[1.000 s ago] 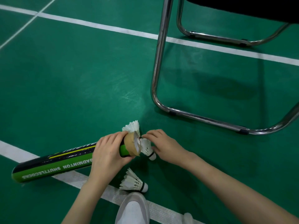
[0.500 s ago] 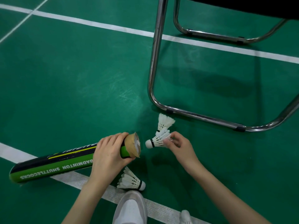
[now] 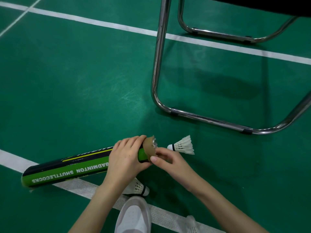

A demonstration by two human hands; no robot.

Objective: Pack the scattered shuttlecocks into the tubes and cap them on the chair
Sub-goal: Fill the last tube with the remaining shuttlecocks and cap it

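Left hand (image 3: pixel 125 158) wraps its curled fingers round the open end of the long green-and-black cardboard shuttlecock tube (image 3: pixel 67 170), which lies almost flat across the green court floor (image 3: pixel 75 81) with its far end down on a white painted line (image 3: pixel 11 161). Right hand (image 3: pixel 168 159) sits right at the tube's brown paper mouth, thumb and fingers curled in close to the rim; white feathers show inside the opening, but whether the fingers actually pinch them cannot be told from here. Just beyond the right hand, a white feathered shuttlecock (image 3: pixel 182 145) lies on the floor, its cork tip pointing back toward the tube mouth, near but apart from the fingers. A second white shuttlecock (image 3: pixel 138 189) rests below the left wrist, half hidden by the forearm, close to a white mesh shoe (image 3: pixel 133 217). A third, blurred one (image 3: pixel 191 224) peeks in at the bottom edge. Behind it all stands the chair's shiny chrome tube frame (image 3: pixel 158 64), its bent runner flat on the floor, black seat edge at the top.
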